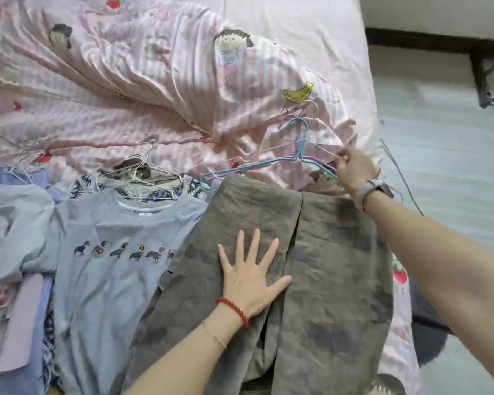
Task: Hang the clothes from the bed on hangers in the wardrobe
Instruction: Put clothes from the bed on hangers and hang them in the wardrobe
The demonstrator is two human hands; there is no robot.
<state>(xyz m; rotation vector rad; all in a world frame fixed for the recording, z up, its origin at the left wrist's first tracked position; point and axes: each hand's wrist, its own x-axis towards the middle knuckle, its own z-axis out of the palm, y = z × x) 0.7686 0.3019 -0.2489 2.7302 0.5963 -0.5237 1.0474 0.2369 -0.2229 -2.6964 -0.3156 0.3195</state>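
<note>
Grey trousers (311, 266) overlap the dog-print shirt (111, 252) beside wire hangers (151, 172).

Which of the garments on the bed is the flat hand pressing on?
The grey-brown garment, nearest the bed's right edge. The left hand lies spread on it, while the pale blue dog-print T-shirt beside it is untouched.

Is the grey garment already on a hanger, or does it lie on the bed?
It lies on the bed. The grey garment is spread flat under the left hand; the right hand grips the hangers beside it.
</note>
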